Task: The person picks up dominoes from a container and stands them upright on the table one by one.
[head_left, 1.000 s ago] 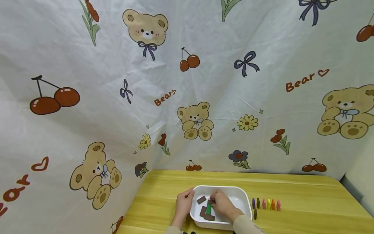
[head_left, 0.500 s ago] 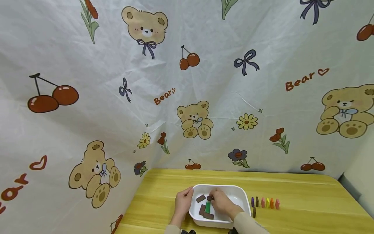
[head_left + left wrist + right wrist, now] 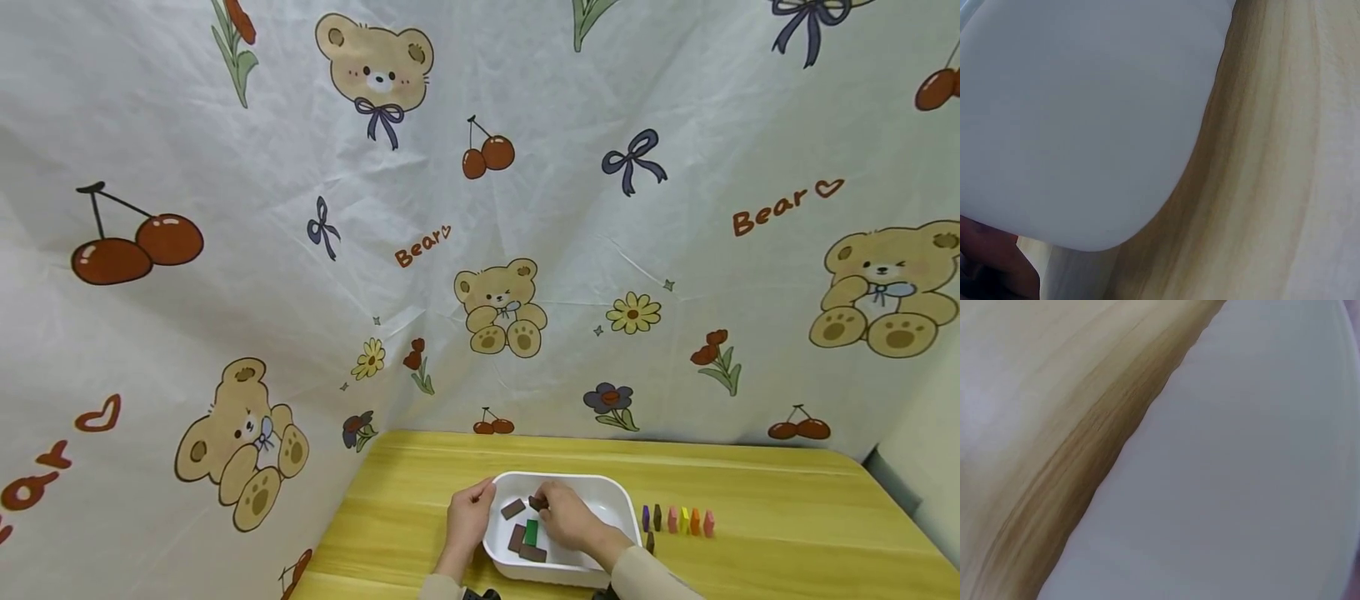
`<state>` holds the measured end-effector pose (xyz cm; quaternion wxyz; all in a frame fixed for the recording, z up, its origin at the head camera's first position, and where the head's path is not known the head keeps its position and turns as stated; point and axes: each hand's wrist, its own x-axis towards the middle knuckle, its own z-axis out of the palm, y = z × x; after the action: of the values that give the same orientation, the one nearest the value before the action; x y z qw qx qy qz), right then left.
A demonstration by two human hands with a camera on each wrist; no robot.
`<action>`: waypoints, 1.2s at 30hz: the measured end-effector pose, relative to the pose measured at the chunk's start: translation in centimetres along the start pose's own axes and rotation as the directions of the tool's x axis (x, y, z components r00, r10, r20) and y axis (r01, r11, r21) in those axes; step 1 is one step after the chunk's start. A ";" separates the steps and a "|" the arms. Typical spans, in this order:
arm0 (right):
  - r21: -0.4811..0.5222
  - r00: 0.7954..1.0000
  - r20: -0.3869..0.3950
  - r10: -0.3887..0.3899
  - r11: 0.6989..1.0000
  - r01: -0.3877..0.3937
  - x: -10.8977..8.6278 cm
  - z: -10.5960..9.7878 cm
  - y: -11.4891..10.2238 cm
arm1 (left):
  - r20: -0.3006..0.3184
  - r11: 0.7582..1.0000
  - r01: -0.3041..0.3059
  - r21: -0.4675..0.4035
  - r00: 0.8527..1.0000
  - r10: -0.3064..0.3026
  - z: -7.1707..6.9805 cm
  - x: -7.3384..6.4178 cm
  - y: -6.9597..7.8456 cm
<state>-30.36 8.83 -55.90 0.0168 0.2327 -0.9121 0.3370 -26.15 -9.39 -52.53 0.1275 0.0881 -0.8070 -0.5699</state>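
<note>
A white plastic tub [image 3: 558, 575] stands on the wooden table, and several domino blocks lie in it. My left hand [image 3: 467, 521] grips the tub's left rim. Inside the tub, my right hand [image 3: 570, 515] pinches a brown domino block [image 3: 536, 503] between thumb and fingers, which partly cover it. Nearby lie a loose brown block [image 3: 513, 509], a green block [image 3: 531, 532] and two more brown blocks, one [image 3: 517, 538] beside the green one and one [image 3: 532, 553] in front. Both wrist views show mostly the tub's outer wall [image 3: 1085, 125] and table.
Right of the tub, several coloured dominoes stand upright in a row, from a purple one [image 3: 646, 518] to a pink one [image 3: 708, 523]. A dark domino [image 3: 650, 542] stands nearer the tub's side. A bear-print cloth [image 3: 495, 392] hangs behind the table [image 3: 787, 517].
The brown block in my right hand has come away from the green block's far end and now sits tilted in my fingers. My left hand stays on the tub's rim.
</note>
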 end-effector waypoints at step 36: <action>0.294 0.997 0.075 -0.036 0.956 0.012 -5.5 -5.6 1.1 | -0.006 1.000 0.002 0.023 1.000 -0.002 0.1 0.0 0.0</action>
<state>-26.61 15.35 -53.28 -0.0503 0.2568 -0.8492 0.4587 -26.21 -9.33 -52.52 0.1283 0.0919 -0.8130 -0.5605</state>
